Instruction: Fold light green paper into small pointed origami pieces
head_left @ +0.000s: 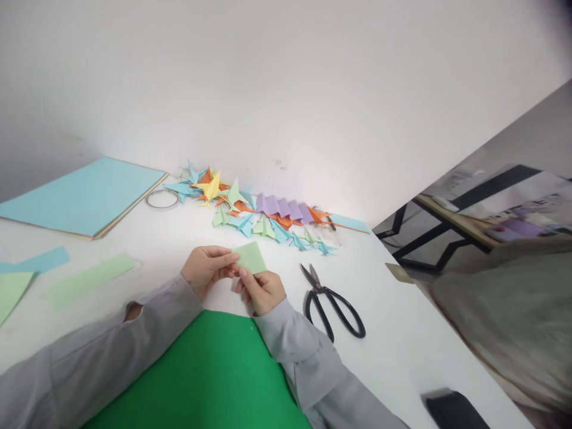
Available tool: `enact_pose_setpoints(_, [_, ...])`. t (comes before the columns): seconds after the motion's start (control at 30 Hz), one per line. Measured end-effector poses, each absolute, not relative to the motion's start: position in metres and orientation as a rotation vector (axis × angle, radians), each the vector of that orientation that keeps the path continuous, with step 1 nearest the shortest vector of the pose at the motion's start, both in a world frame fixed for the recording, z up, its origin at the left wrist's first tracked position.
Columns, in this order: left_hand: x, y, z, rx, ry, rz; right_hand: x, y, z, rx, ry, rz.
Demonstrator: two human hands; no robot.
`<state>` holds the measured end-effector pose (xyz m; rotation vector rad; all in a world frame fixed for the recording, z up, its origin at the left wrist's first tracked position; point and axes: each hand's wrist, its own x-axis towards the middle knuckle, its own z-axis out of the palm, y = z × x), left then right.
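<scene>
Paper [252,257], green | left hand [208,268], right hand [264,291] close together, thumbs uppermost | grip: both pinched on it

Centre: two hands [208,268], one green paper [251,257]. Centre right: one pair of scissors [319,290]. Left: one paper stack [89,199], one ring [162,207], one blue strip [47,260], two green pieces [92,279]. Upper centre: one purple pleat [283,208], folded figures [213,187] too overlapped to count.

A craft workspace: scissors [318,290], folded paper figures [211,187], coloured sheets [89,196]
</scene>
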<state>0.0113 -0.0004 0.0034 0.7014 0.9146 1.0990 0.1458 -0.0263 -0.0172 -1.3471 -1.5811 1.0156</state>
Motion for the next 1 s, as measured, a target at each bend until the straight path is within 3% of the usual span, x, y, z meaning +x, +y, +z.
enact_pose_setpoints(1.0, [0.0118, -0.0038, 0.0078, 0.832, 0.929, 1.036, 0.1413, -0.0245, -0.014, -1.254, -1.299, 1.091])
